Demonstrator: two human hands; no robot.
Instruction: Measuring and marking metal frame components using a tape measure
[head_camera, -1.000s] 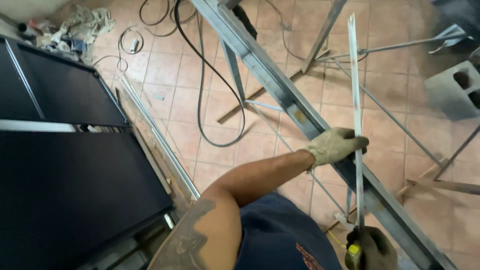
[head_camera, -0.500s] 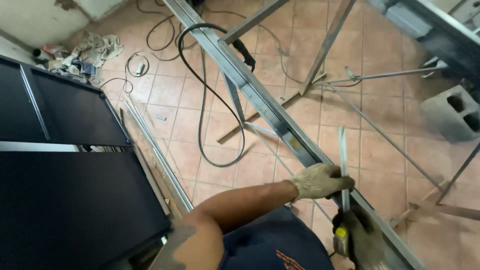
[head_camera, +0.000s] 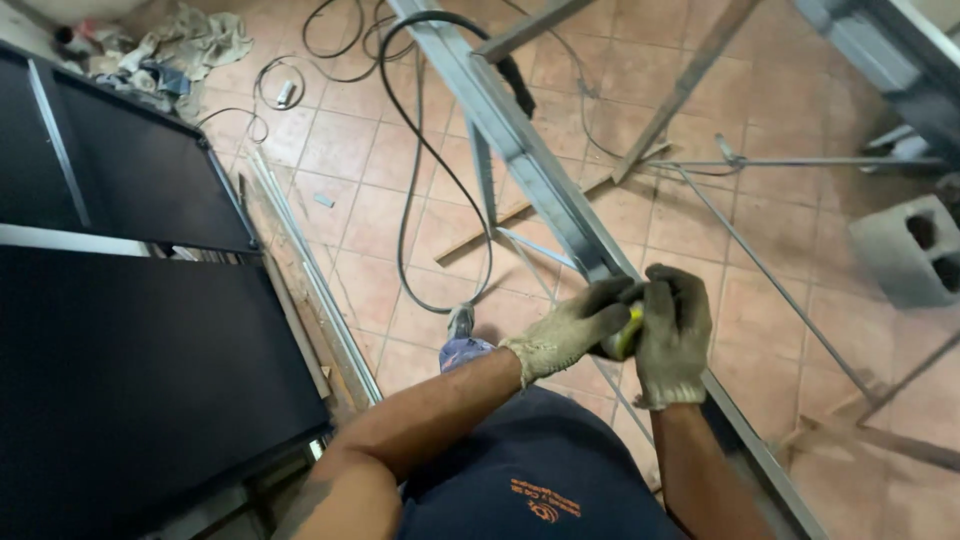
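We have both gloved hands together over the long metal rail (head_camera: 520, 140) that runs across the tiled floor (head_camera: 780, 280). Our left hand (head_camera: 570, 330) curls its fingers around a small yellow-and-black tool (head_camera: 625, 335), and our right hand (head_camera: 675, 330) wraps over the same tool from the other side, fingers closed tight on it. The tool sits between the two palms, just above the rail, mostly hidden by the gloves.

What worries us: the thick gloves dull the feel, so the tool could slip and drop past the rail. The black cable (head_camera: 410, 200) loops over the rail and trails near our shoe (head_camera: 460, 345), and thin rods (head_camera: 770, 260) lie close by, so a step could snag. The dark panels (head_camera: 120, 370) stand just to our left.
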